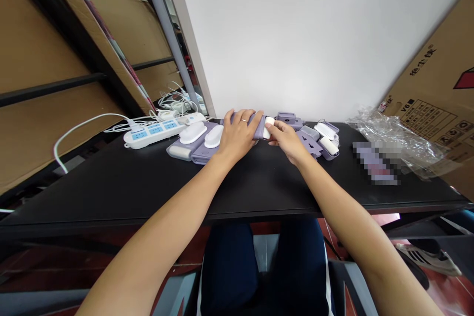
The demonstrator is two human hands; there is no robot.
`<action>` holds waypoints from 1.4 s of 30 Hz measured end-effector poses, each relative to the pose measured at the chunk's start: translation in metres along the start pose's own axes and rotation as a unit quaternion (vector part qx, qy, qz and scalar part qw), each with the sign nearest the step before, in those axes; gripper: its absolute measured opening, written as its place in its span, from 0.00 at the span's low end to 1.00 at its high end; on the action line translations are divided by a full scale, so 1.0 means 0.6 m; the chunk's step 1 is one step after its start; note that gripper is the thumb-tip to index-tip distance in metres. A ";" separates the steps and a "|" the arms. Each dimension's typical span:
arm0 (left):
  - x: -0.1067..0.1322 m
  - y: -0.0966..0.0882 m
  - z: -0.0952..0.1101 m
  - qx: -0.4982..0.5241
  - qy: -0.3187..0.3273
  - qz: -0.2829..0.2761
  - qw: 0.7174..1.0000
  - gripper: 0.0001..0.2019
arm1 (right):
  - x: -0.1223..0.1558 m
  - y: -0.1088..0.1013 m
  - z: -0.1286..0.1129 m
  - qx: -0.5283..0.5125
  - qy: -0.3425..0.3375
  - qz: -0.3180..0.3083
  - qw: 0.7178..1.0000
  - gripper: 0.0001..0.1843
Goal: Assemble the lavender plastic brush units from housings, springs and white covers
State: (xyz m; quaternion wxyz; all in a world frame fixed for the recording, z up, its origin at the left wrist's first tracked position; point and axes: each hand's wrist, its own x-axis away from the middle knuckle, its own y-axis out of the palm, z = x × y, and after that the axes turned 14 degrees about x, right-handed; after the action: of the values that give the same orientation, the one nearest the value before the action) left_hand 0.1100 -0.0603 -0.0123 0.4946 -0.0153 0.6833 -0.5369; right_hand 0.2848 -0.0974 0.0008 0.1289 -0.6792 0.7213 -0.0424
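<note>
Toward the back of the black table, my left hand (239,133) lies over a purple plastic housing (260,128), its fingers curved across the top. A ring is on one finger. My right hand (285,139) pinches a white rounded piece (268,127) at the right end of that housing. The piece touches the housing; whether it is fixed in it I cannot tell. Left of my hands lie more purple housings (200,152) with white oval parts (193,132) on them. Close by my right hand are a purple plate with slots (309,143) and a white bristled brush (326,131).
A white power strip (157,131) with tangled cables is at the left. Crumpled clear plastic (400,138) and a pixelated flat item (375,164) lie at the right, beside a large cardboard box (440,74). A white wall (296,34) rises behind the black table (148,182).
</note>
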 end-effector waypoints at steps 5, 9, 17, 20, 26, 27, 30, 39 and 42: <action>0.001 0.000 -0.002 0.015 0.000 0.009 1.000 0.37 | 0.003 -0.001 -0.004 0.017 -0.011 -0.004 1.000 0.09; 0.004 0.000 -0.006 0.009 0.004 0.020 1.000 0.36 | 0.005 0.001 -0.004 0.010 -0.018 -0.022 1.000 0.09; 0.003 -0.001 0.006 0.003 -0.011 0.037 0.999 0.34 | 0.007 -0.002 -0.007 0.003 -0.040 -0.025 0.999 0.08; 0.002 -0.003 0.014 0.006 -0.014 0.039 0.999 0.34 | 0.007 -0.006 -0.009 0.001 -0.047 -0.029 0.998 0.08; 0.003 -0.005 0.010 0.003 -0.013 0.035 0.999 0.30 | 0.006 -0.007 -0.007 0.013 -0.057 -0.037 0.998 0.09; 0.003 -0.006 0.009 0.003 -0.011 0.032 0.999 0.31 | 0.006 -0.006 -0.006 0.016 -0.059 -0.038 0.997 0.09; 0.001 -0.009 0.004 0.008 -0.001 0.020 1.000 0.33 | 0.006 -0.006 -0.004 0.030 -0.066 -0.044 0.996 0.10; -0.005 -0.004 0.000 0.076 -0.046 0.050 0.995 0.38 | 0.014 -0.008 0.004 0.203 -0.192 0.061 0.958 0.23; -0.014 0.006 -0.010 0.243 -0.139 0.105 0.954 0.40 | 0.014 -0.011 0.004 0.219 -0.229 0.083 0.945 0.29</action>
State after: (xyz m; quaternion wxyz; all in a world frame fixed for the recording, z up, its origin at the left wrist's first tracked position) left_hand 0.1120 -0.0501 -0.0098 0.6269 0.1023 0.4548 -0.6242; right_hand 0.2916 -0.1062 -0.0009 0.4388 -0.5631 0.6996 -0.0318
